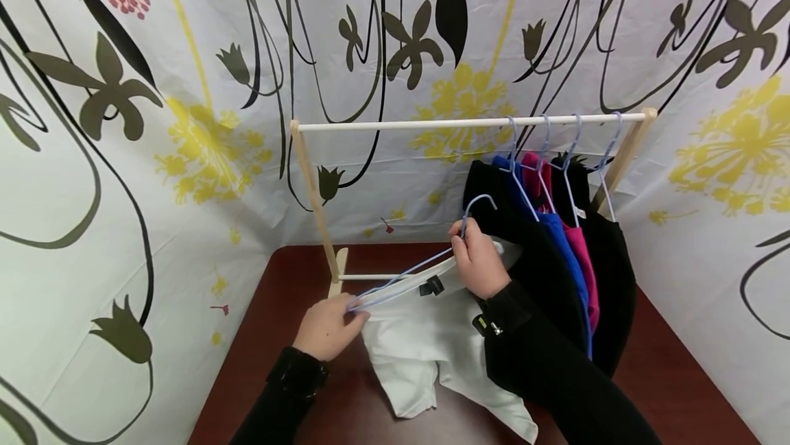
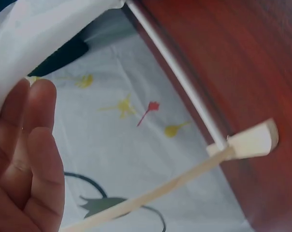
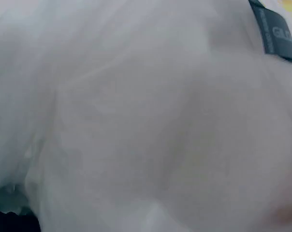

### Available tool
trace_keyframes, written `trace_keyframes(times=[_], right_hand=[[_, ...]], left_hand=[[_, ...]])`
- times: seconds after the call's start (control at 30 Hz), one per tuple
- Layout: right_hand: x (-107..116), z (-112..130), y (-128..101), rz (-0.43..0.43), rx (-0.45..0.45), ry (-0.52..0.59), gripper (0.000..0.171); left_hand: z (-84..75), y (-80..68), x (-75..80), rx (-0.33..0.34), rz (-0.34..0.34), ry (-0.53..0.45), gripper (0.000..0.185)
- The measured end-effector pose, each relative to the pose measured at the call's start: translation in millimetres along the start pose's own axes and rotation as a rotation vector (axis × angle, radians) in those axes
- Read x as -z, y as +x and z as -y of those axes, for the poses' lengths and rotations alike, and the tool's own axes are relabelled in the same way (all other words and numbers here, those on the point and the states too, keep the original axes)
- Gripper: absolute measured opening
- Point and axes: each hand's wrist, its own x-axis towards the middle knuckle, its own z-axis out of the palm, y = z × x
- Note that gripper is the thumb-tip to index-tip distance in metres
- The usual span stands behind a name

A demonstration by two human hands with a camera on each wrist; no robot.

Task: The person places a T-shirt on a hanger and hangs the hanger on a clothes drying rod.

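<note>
A light-blue hanger (image 1: 426, 262) lies along the top edge of a white garment (image 1: 407, 342), whose lower part splits into two leg-like pieces. Inside that edge a dark label (image 1: 432, 286) shows; in the right wrist view the label (image 3: 277, 33) sits at the top right and pale cloth fills most of the frame. My right hand (image 1: 478, 260) grips the hanger just below its hook, which points up. At the hanger's left end, my left hand (image 1: 327, 327) pinches hanger and cloth edge together. In the left wrist view, curled fingers (image 2: 42, 164) are against the white cloth.
A small rack with a white rail (image 1: 395, 125) and wooden posts (image 1: 315, 201) stands on the dark red table (image 1: 247, 376). Black, blue (image 1: 566, 246) and pink (image 1: 583, 260) garments hang at its right end, close to my right arm. A flowered curtain (image 1: 382, 54) surrounds the table.
</note>
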Motion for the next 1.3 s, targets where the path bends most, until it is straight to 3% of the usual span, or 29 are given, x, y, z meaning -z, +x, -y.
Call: trace_keyframes(times=[0.33, 0.6, 0.87, 1.03, 1.2, 1.3], right_hand=[[3, -4, 3, 0.014, 0.001, -0.016, 0.009], [-1, -1, 1, 0.075, -0.016, -0.04, 0.006], [-17, 6, -7, 0.164, 0.078, -0.004, 0.006], [-28, 8, -16, 0.194, 0.082, -0.021, 0.006], [-34, 10, -23, 0.225, 0.063, -0.054, 0.005], [-34, 12, -25, 0.206, 0.063, -0.056, 0.004]], left_hand=[[3.9, -2.7, 26.4, -0.099, 0.042, 0.103, 0.012], [-1.3, -1.7, 45.1, -0.168, 0.025, 0.009, 0.018], [-33.3, 7.9, 18.3, -0.099, -0.004, 0.022, 0.02], [-53.0, 14.8, -3.1, -0.046, -0.018, 0.022, 0.013], [-64.1, 18.1, -16.8, 0.01, -0.011, -0.056, 0.007], [-65.1, 15.8, -20.6, 0.075, 0.004, -0.125, 0.021]])
